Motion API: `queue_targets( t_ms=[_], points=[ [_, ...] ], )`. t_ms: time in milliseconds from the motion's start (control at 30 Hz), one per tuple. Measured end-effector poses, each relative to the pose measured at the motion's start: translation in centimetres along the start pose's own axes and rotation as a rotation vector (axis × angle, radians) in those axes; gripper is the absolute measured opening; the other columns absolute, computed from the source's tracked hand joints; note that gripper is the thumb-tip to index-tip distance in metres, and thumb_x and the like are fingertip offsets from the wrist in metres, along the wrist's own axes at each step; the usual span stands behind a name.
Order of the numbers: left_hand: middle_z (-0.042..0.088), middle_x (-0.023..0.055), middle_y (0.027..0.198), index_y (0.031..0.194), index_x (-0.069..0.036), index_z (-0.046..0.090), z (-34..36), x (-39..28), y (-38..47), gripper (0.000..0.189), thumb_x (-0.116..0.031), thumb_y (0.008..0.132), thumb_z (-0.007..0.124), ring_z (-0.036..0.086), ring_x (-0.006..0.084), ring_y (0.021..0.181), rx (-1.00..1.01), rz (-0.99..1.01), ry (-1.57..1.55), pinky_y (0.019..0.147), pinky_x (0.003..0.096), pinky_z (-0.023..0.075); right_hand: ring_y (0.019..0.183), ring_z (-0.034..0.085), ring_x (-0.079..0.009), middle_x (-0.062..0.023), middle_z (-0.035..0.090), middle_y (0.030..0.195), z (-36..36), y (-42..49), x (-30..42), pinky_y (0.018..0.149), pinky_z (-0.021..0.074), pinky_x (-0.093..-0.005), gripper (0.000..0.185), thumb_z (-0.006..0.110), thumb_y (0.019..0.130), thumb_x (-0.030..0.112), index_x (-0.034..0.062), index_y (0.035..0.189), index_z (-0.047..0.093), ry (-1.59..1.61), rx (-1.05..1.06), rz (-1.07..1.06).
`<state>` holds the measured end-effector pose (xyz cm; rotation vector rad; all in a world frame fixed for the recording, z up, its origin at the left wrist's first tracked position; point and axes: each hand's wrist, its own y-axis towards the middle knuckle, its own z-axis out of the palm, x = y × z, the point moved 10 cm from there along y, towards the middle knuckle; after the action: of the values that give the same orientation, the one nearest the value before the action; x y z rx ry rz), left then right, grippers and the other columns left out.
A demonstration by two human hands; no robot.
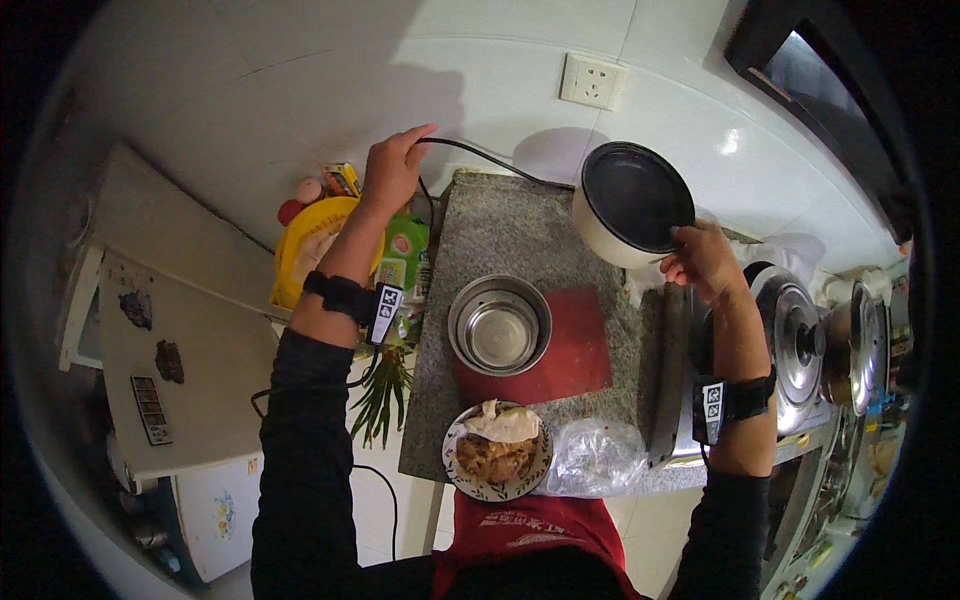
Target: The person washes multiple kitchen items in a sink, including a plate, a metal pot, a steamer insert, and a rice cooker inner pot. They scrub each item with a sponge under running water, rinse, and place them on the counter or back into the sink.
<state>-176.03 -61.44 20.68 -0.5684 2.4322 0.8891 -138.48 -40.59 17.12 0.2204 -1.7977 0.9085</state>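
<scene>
My left hand [397, 169] pinches a black power cord [495, 162] above the far left corner of the grey stone counter [517, 217]. That cord runs right to an electric cooking pot [637, 199], white outside and dark inside, with a dark rim. My right hand [701, 259] grips the pot's near right side, thumb near the rim. The pot is tilted towards me; its base is hidden. Nested steel bowls [500, 324] sit partly over a red mat [574, 345]. A patterned plate [499, 491] of food stands at the counter's front edge.
A crumpled clear plastic bag [598, 457] lies right of the plate. On the right are a stove edge [667, 375] and a lidded steel pot [787, 337]. A yellow basket [289, 255] and green packet [409, 247] stand left. A wall socket [594, 81] is behind.
</scene>
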Motion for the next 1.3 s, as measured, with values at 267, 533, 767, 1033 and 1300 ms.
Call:
queue_targets(
  t_ms=[267, 533, 767, 1033, 1300],
  points=[
    [0.068, 0.0166, 0.092, 0.118, -0.013, 0.065, -1.6, -3.0, 1.2, 0.033, -0.001, 0.088, 0.057, 0.066, 0.0276, 0.078, -0.075, 0.148, -0.074, 0.071, 0.0339, 0.0509, 0.042, 0.057, -0.0185, -0.0142, 0.061, 0.060, -0.8, -0.9, 0.2, 0.037, 0.0440, -0.0260, 0.021, 0.045, 0.093, 0.016, -0.0021, 0.099, 0.053, -0.002, 0.010, 0.000],
    [0.068, 0.0130, 0.095, 0.119, -0.016, 0.064, -3.6, -7.4, 3.0, 0.037, 0.001, 0.088, 0.055, 0.066, 0.0261, 0.080, -0.125, 0.241, -0.106, 0.072, 0.0332, 0.0516, 0.045, 0.059, -0.0197, -0.0154, 0.062, 0.062, -1.5, -1.6, 0.9, 0.039, 0.0456, -0.0275, 0.022, 0.044, 0.094, 0.016, -0.0031, 0.098, 0.055, -0.006, 0.002, -0.033],
    [0.069, 0.0079, 0.097, 0.118, -0.016, 0.065, -5.7, -12.6, 3.9, 0.028, -0.009, 0.093, 0.055, 0.066, 0.0180, 0.080, -0.110, 0.267, 0.044, 0.070, 0.0291, 0.0500, 0.045, 0.059, -0.0195, -0.0158, 0.062, 0.062, -1.9, -3.5, 1.7, 0.039, 0.0457, -0.0271, 0.024, 0.044, 0.093, 0.016, -0.0046, 0.098, 0.055, 0.018, -0.002, -0.044],
    [0.068, 0.0041, 0.084, 0.109, -0.006, 0.067, -8.8, -17.7, 0.6, 0.020, -0.008, 0.093, 0.056, 0.055, 0.0064, 0.069, -0.068, 0.240, -0.169, 0.063, 0.0218, 0.0440, 0.044, 0.060, -0.0187, -0.0159, 0.063, 0.063, -3.2, -8.3, 3.6, 0.039, 0.0455, -0.0245, 0.022, 0.045, 0.094, 0.014, -0.0047, 0.097, 0.055, -0.024, -0.011, -0.087],
    [0.068, 0.0049, 0.095, 0.105, -0.001, 0.066, -14.5, -26.7, -6.2, 0.020, -0.005, 0.092, 0.051, 0.059, 0.0100, 0.081, -0.024, 0.181, 0.016, 0.076, 0.0241, 0.0462, 0.044, 0.061, -0.0188, -0.0169, 0.063, 0.063, -5.1, -15.8, 4.0, 0.038, 0.0466, -0.0243, 0.019, 0.048, 0.093, 0.013, -0.0049, 0.098, 0.054, -0.056, 0.027, -0.097]
  ],
)
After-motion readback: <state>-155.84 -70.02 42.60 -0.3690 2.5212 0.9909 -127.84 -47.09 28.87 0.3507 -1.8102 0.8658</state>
